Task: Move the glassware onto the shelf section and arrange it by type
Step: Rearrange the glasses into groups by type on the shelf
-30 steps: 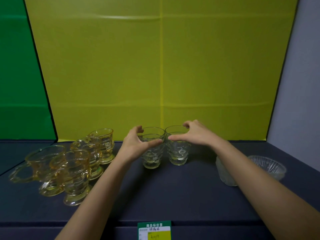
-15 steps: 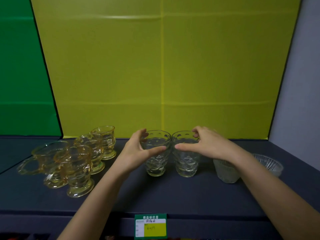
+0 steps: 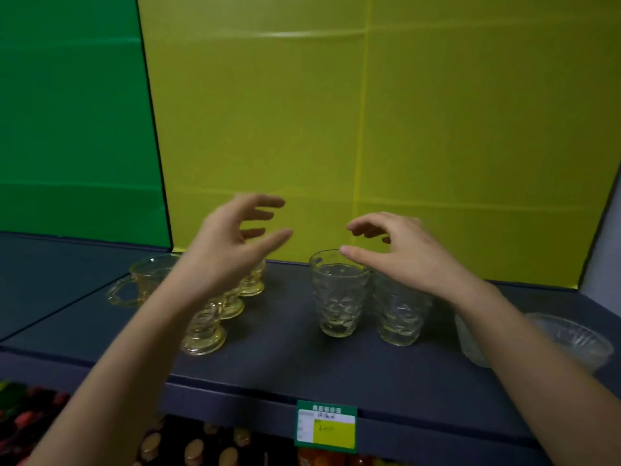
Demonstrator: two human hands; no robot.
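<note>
Glassware on dark shelf, sorted in three clusters. Two clear tumblers side by side, upright: left tumbler directly under right thumb tip, right tumbler beneath right palm, partly hidden by it. Amber footed cups below and behind left wrist, bunched close together. Frosted cup and clear ribbed bowl outboard of right forearm, near shelf's right end.

Left hand raised, fingers spread, holding nothing. Right hand arched over tumbler rims, fingers loose, gripping nothing; thumb possibly brushing left tumbler's rim, hard to tell through blur.

Risks from here: right forearm low over frosted cup, so careless pullback could knock it toward bowl or off front edge. Left wrist close above amber cups; dropping it could topple one into neighbours. Tumblers nearly touching, so nudging either could clink them together. Price tag on front lip, below both hands.
</note>
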